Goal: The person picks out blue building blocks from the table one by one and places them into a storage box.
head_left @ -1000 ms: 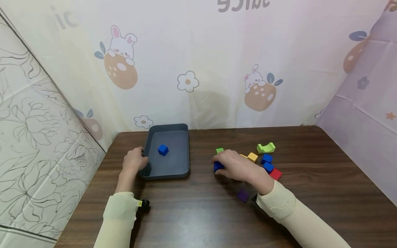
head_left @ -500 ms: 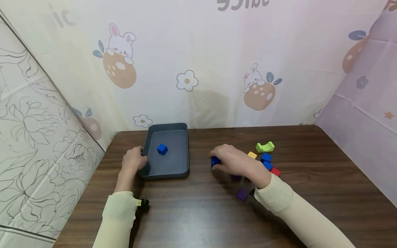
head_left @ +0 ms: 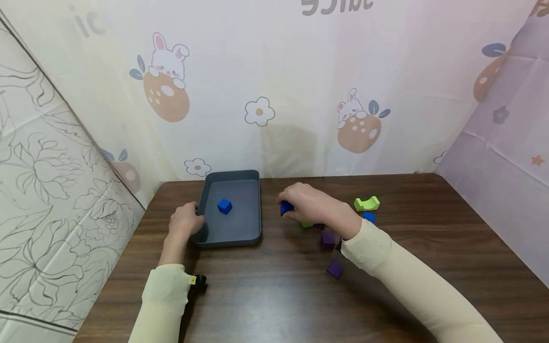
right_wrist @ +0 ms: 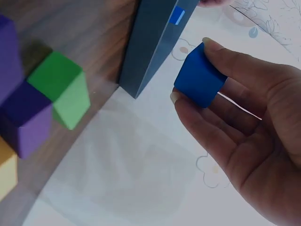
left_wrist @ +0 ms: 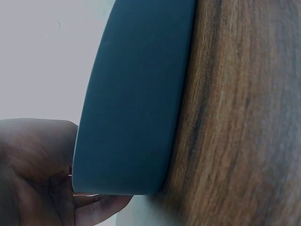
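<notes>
A blue cube (right_wrist: 200,77) is pinched between the thumb and fingertips of my right hand (head_left: 310,202), in the air to the right of the tray. My left hand (head_left: 185,221) grips the left side of a shallow dark grey tray (head_left: 260,209), thumb over the rim. In the left wrist view the tray's outer wall (left_wrist: 134,99) fills the middle, with the left hand (left_wrist: 35,165) at its corner. Inside the tray lies another blue cube (head_left: 224,206). Below the right hand, a green cube (right_wrist: 61,87) touches a purple cube (right_wrist: 28,117).
Near the right forearm sit purple cubes (head_left: 328,239), one of them (head_left: 335,269) closer to the front. A blue cube (head_left: 369,217) shows behind the sleeve, and a light green curved block (head_left: 367,204) stands further back. A yellow block (right_wrist: 7,169) appears in the right wrist view.
My right hand has lifted the held blue cube and carried it left and back, toward the tray. Purple cubes have come into view under the forearm. The left hand and tray stay put.
</notes>
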`<control>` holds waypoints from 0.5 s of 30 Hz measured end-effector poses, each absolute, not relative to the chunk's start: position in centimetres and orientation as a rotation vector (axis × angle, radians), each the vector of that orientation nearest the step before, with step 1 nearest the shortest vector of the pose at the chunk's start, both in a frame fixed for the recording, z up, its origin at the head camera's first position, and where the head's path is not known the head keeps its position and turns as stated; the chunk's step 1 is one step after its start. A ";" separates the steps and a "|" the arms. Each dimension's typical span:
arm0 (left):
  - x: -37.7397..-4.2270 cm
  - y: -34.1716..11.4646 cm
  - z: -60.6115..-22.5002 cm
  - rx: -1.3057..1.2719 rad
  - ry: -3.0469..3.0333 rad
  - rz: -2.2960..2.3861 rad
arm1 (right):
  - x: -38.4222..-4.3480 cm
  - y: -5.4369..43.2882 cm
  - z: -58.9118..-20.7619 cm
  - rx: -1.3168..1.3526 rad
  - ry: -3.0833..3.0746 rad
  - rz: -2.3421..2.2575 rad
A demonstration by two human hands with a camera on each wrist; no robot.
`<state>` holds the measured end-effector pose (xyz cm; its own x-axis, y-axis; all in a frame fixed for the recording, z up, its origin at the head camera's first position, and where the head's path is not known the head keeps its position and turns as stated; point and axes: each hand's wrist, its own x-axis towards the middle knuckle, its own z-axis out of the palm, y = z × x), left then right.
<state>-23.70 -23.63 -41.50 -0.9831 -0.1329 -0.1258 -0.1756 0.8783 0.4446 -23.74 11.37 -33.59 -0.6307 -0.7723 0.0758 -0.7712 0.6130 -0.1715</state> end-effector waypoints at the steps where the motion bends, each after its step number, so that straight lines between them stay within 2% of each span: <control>1: -23.7 -23.6 -41.5 -0.243 2.957 0.713 | -23.9 11.1 -33.4 -1.358 2.815 -0.288; 15: -23.7 -23.7 -41.5 -0.234 2.961 0.710 | -26.5 7.9 -32.1 -1.444 2.765 -0.304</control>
<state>-23.75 -23.68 -41.51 -0.9844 -0.1277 -0.1207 -0.1686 0.8805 0.4430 -26.48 7.88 -32.12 -0.5756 -0.8135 0.0828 -0.8121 0.5569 -0.1745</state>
